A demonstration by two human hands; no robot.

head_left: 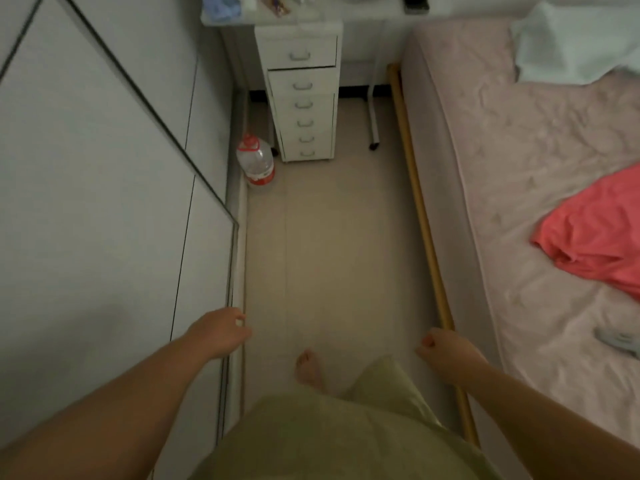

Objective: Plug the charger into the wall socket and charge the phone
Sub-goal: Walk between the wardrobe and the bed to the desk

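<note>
I see no charger, phone or wall socket that I can identify in the head view. My left hand (221, 332) hangs at the lower left beside the wardrobe's edge, fingers loosely curled with nothing in them. My right hand (445, 351) hangs at the lower right next to the bed frame, curled into a loose fist and holding nothing. A dark flat object (415, 2) lies on the white desk at the top edge, too cropped to name. A small grey item (618, 341) rests on the bed at the right, too blurred to identify.
A narrow floor aisle (329, 244) runs between a white wardrobe (104, 202) on the left and a pink-sheeted bed (519, 168) on the right. A white drawer unit (303, 95) under a desk and a large water bottle (256, 161) stand at the far end. A red cloth (595, 237) lies on the bed.
</note>
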